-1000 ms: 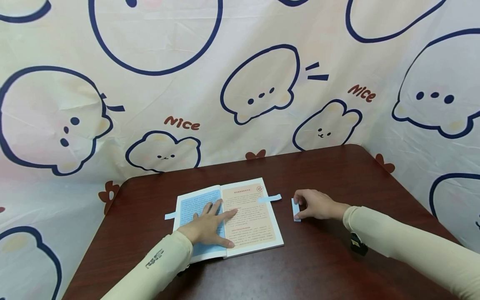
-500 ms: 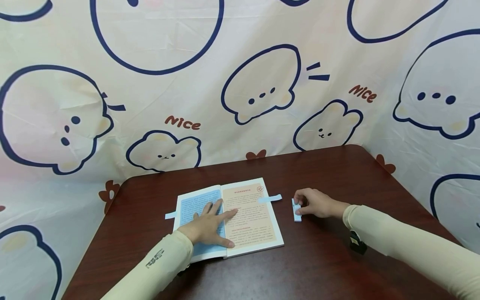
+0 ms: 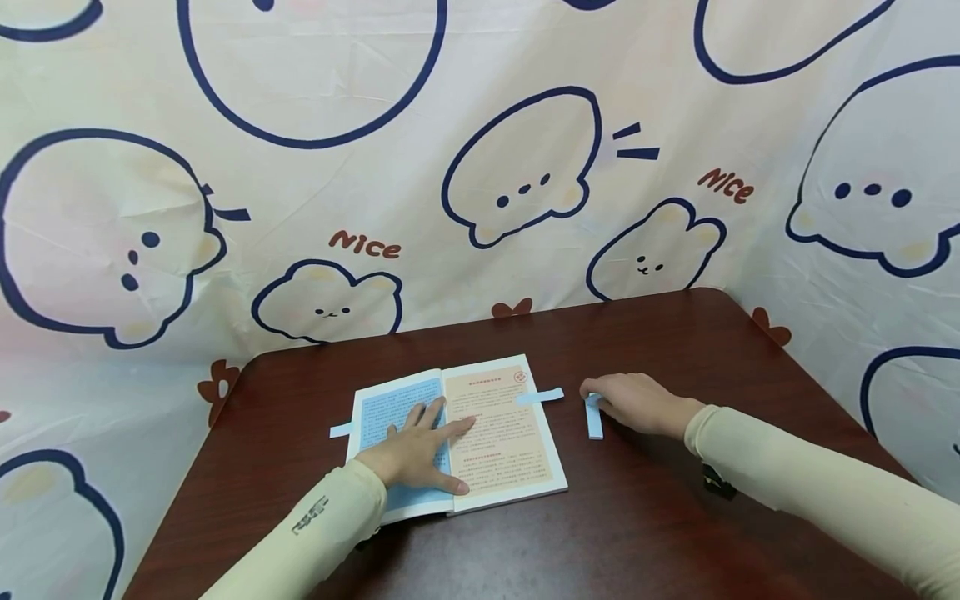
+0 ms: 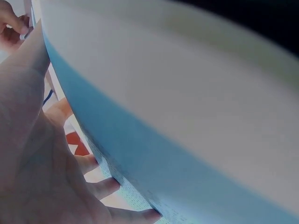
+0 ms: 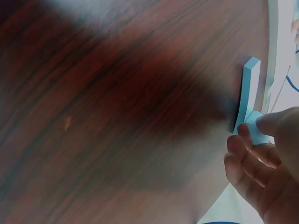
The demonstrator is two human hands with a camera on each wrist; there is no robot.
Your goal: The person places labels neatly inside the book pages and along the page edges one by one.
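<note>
An open book lies on the table, its left page blue and its right page beige. My left hand rests across the middle of it with fingers spread, pressing the pages. Pale blue sticky notes jut from the book's right and left edges. To the right of the book lies a narrow pad of blue sticky notes. My right hand is at the pad's far end. In the right wrist view, thumb and fingers pinch the lifted end of a blue sticky note, bent up from the pad.
The dark reddish-brown table reaches back to a patterned cloth hung behind and at both sides. Light sleeves cover both forearms, with a small dark device under the right wrist.
My right thumb has moved from the pad's near end up to its far end, and the fingers now pinch a sheet there. The left hand and the book have stayed still.
</note>
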